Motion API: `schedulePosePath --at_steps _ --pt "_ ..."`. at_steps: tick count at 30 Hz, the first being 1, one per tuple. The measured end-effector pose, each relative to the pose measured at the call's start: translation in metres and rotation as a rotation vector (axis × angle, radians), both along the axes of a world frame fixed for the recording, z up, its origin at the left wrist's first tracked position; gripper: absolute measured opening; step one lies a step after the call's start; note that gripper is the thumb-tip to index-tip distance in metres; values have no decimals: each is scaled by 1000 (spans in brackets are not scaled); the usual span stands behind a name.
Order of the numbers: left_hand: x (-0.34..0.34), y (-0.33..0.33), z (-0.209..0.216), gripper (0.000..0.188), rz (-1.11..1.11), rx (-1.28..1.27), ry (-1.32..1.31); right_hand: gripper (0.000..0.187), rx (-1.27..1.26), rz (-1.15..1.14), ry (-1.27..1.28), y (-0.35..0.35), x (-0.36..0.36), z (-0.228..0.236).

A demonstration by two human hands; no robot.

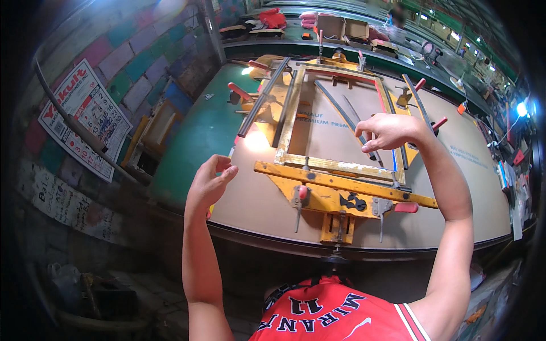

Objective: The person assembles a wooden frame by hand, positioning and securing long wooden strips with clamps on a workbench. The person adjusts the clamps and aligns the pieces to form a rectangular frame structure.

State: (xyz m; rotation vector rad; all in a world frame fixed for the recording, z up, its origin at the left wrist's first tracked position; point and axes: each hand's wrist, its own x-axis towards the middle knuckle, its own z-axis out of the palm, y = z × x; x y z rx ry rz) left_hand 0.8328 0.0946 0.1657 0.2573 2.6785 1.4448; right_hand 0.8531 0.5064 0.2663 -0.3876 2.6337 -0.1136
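Observation:
A rectangular wooden frame (288, 128) lies on brown board, held within a yellow clamping jig (284, 183) that has toggle clamps with red handles. Over the frame's right half hovers my right hand (392, 132), its fingers loosely bent and apart, nothing visible in them. Just below those fingers, a dark thin strip (336, 103) lies slantwise across the inside of the frame. My left hand (211, 183) is raised left of the jig's front bar, fingers half curled with a gap to the thumb. It holds nothing that I can see.
Dark metal bars (265, 96) lie along the jig's left side. The brown board (472, 199) covers most of a green table (190, 122). Behind it, a bench carries cardboard boxes (344, 28) and red cloth (273, 19). A painted block wall with a calendar (85, 122) stands left.

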Motion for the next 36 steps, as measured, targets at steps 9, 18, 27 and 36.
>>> schedulePosePath --at_steps 9,18,27,36 --pt "-62 -99 -35 39 -135 12 0 52 84 -29 129 -94 -120 -11" --pt "-169 -142 -53 38 -416 153 -287 30 -732 -973 230 -209 -280 -129" --pt "-268 -78 -80 32 -299 434 -427 70 -611 -1447 456 -338 -279 -248" --pt "-369 -2 -115 35 -1 807 -432 28 -1220 -1389 441 -304 -269 -257"
